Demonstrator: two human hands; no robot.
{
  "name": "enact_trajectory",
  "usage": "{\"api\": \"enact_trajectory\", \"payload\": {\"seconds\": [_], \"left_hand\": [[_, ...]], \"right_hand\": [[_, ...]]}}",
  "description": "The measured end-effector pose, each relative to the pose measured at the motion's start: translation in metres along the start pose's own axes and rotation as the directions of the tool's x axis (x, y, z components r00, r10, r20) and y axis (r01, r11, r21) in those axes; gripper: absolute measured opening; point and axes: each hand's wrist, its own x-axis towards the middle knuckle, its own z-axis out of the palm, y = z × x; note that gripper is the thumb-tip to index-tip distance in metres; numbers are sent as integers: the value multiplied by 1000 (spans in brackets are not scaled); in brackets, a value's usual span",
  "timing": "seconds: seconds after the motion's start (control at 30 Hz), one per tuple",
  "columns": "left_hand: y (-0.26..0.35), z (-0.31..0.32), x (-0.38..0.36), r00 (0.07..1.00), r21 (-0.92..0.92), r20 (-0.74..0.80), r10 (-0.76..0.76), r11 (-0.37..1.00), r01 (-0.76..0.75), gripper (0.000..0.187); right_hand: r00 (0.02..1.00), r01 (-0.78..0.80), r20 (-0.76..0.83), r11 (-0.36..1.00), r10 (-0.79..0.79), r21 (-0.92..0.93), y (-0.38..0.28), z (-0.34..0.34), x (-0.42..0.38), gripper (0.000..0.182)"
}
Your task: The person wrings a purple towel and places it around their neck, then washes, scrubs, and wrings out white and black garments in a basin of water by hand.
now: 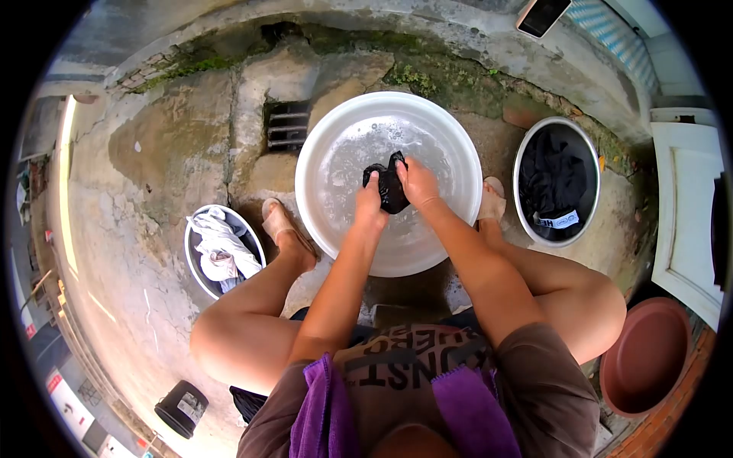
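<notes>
A small black wet cloth [393,194], perhaps a sock by its size, is stretched between my two hands over a large white basin [314,221]. My left hand [370,201] grips its left side, thumb on top. Its right upper edge is pinched in my right hand [417,182]. Cloudy, sudsy water [343,145] fills the basin below. To the right, a metal basin [524,221] holds dark clothes [556,172] with a white label strip [557,221]. At the left, a smaller metal basin [190,259] contains white and grey laundry [225,243].
A drain grate [288,127] is set in the wet concrete behind the white basin. A phone [543,15] lies on the ledge at the top. A reddish-brown tub [647,355] stands at lower right, a black bucket [182,409] at lower left. My sandalled feet flank the basin.
</notes>
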Motion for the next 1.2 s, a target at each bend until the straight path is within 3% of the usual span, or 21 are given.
{"api": "enact_trajectory", "payload": {"seconds": [0.07, 0.13, 0.2, 0.23, 0.27, 0.3, 0.37, 0.43, 0.5, 0.57, 0.63, 0.67, 0.73, 0.77, 0.83, 0.87, 0.97, 1.03, 1.13, 1.17, 1.2], "left_hand": [[-1, -3, 3, 985, 61, -2, 173, 983, -172, 23], [5, -12, 11, 962, 232, -49, 269, 940, -251, 42], [5, -24, 19, 939, 331, -96, 330, 900, -283, 51], [6, -28, 13, 802, 645, 69, 594, 587, -490, 56], [6, -31, 7, 615, 806, 321, 720, 133, -576, 61], [4, -38, 10, 620, 809, 319, 717, 134, -572, 61], [-3, -54, 20, 636, 828, 536, 555, -197, -525, 57], [-4, -57, 24, 701, 847, 482, 527, -75, -526, 47], [-6, -62, 34, 759, 913, 367, 538, -53, -404, 44], [-12, -79, 63, 784, 929, 331, 525, -36, -368, 43], [-22, -98, 91, 894, 752, 213, 394, 518, -407, 47], [-25, -102, 94, 895, 754, 212, 392, 517, -405, 47], [-23, -85, 77, 979, 345, 58, 195, 916, -203, 50], [-20, -72, 65, 980, 344, 57, 193, 917, -201, 50], [-2, -38, 30, 998, 55, -59, -15, 998, 18, 46], [-3, -42, 35, 998, 11, 5, -66, 998, 66, 43], [9, -35, 26, 963, -103, 171, -206, 969, 226, 40], [6, -35, 33, 976, -109, 174, -128, 983, 148, 43], [14, -34, 28, 985, -63, 119, -122, 990, 130, 42], [12, -55, 44, 931, -60, 290, -221, 967, 248, 45], [14, -55, 41, 951, -66, 238, -196, 974, 217, 43]], "right_hand": [[994, -41, -98, 997, 47, 66, 13, 3, 5, 26], [983, -71, -164, 994, 84, 86, 33, 12, 10, 24], [944, -44, -299, 952, 139, 301, 43, 18, 7, 27], [945, -47, -294, 952, 141, 304, 44, 17, 4, 27], [948, 37, -309, 939, 74, 341, 48, 15, 0, 32], [945, 121, -328, 919, 10, 376, 45, 10, -6, 40], [935, 205, -344, 922, -85, 329, 37, 1, -16, 49], [923, 384, -9, 923, -384, 34, 23, -10, -24, 54], [930, 364, 53, 931, -365, 25, 25, -2, -22, 56], [989, 90, 119, 996, -88, -8, 24, 4, -22, 59], [979, -45, 203, 993, 23, 108, 39, 20, -15, 59], [990, -94, 114, 993, 84, 79, 43, 26, -15, 56], [986, -164, 28, 979, 162, 122, 52, 40, -12, 45], [986, -166, 29, 979, 163, 120, 57, 44, -13, 45], [982, -178, 99, 966, 161, 186, 45, 38, -14, 40], [982, -178, 101, 967, 162, 184, 37, 35, -17, 40], [993, 105, -69, 975, -93, 198, 17, 37, -25, 41], [946, 317, -187, 878, -265, 359, 2, 44, -30, 43], [926, 378, -109, 873, -363, 308, -36, 22, -45, 36], [895, 437, -49, 847, -444, 302, -47, 16, -48, 31], [895, 436, -48, 848, -443, 302, -52, 18, -52, 31]]}}
